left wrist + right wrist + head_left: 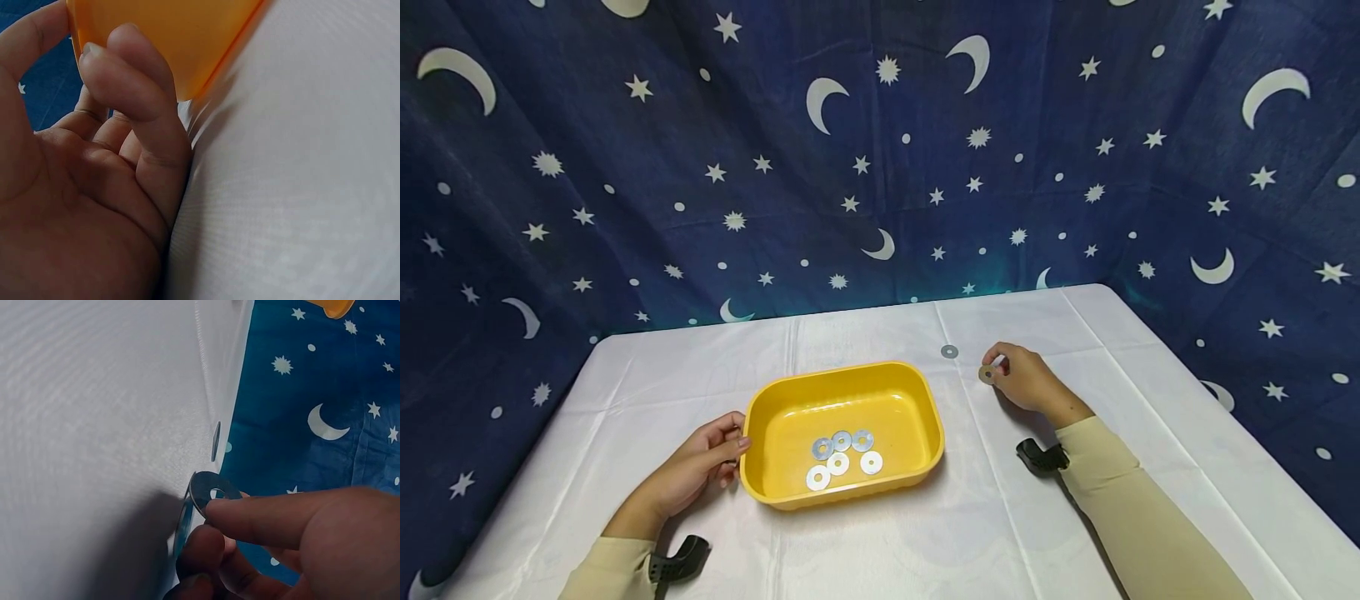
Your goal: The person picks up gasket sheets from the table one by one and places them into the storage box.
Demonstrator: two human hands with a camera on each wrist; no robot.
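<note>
A yellow plastic tray sits on the white tablecloth with several flat metal washers lying in its lower middle. My left hand holds the tray's left end, thumb at the rim and fingers bent against the outer wall. In the left wrist view, the curled fingers overlap the tray's orange-looking wall. To the right of the tray, my right hand pinches a washer between thumb and fingertips, low over the cloth. Another washer lies on the cloth, beyond and left of that hand.
White cloth with fold creases covers the table. A dark blue curtain with moons and stars hangs behind and along both sides. Black curved wrist mounts stick out from both sleeves.
</note>
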